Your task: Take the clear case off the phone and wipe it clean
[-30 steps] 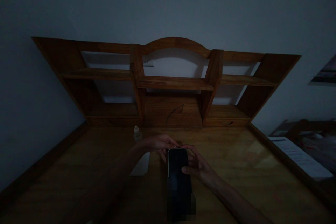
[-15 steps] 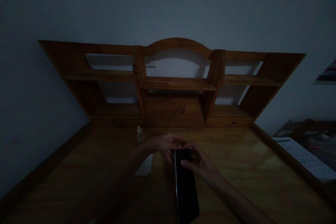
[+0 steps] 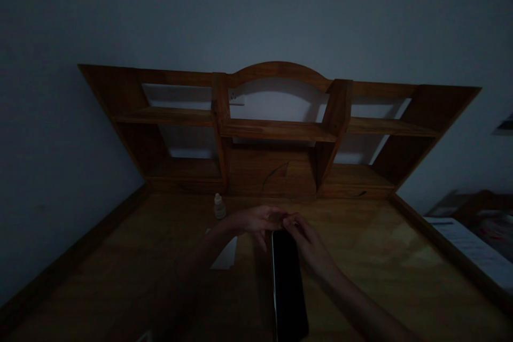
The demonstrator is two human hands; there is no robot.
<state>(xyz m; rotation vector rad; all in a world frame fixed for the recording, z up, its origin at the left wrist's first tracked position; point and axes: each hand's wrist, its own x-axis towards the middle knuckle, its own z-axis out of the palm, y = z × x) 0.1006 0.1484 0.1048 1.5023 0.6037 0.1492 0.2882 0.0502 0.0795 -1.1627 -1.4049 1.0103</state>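
Note:
In the dim head view, a long black slab with a pale side edge, looking like a smartphone (image 3: 289,286), stretches from the lower edge toward my hands. My left hand (image 3: 258,220) is just beyond its far end, fingers curved and tips reaching right. My right hand (image 3: 306,240) meets them there, thumb and fingers pinched together. Whatever is between the fingertips is too small and dark to name. Left of my hands, a small dropper bottle (image 3: 219,208) with a pale cap stands upright. White paper (image 3: 225,255) lies partly behind my left forearm.
The wooden desk (image 3: 372,256) carries a shelf unit (image 3: 280,129) along its back, against the wall. A thin dark cable (image 3: 274,171) hangs in the middle compartment. A wall socket (image 3: 237,98) shows through the shelf. Printed sheets (image 3: 467,243) lie beyond the desk's right edge.
My right thumb has left the black slab's face and is now pinched with the fingers at its far end. The whole view has shifted slightly, moving things right.

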